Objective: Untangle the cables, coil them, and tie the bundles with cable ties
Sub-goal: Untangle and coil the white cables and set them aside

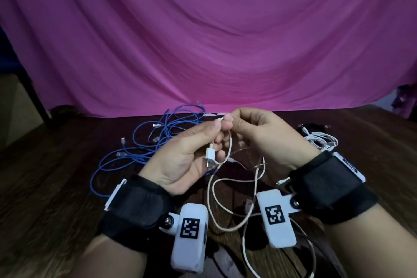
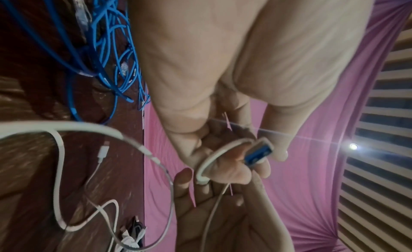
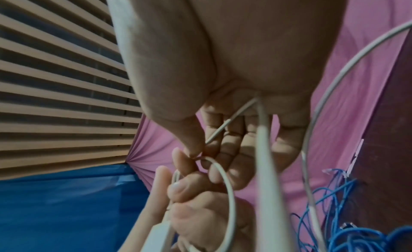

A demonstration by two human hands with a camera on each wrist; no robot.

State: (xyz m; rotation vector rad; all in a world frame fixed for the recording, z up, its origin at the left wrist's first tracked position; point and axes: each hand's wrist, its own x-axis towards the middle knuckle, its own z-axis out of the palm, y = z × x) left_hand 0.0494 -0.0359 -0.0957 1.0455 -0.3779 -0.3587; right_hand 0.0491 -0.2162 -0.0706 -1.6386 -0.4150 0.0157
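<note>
White cable pinched by both hands: left hand holds the plug end, right hand should wind even loops.

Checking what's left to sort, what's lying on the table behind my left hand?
Behind the left hand lies a loose tangle of blue cables on the table. The hand covers the tangle's near right part, so anything there is hidden.

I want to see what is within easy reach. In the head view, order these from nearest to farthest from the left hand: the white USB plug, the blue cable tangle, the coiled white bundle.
1. White USB plug: in the left hand itself.
2. Blue cable tangle: on the table just beyond and left of that hand.
3. Coiled white bundle: far right, past the right hand.
</note>
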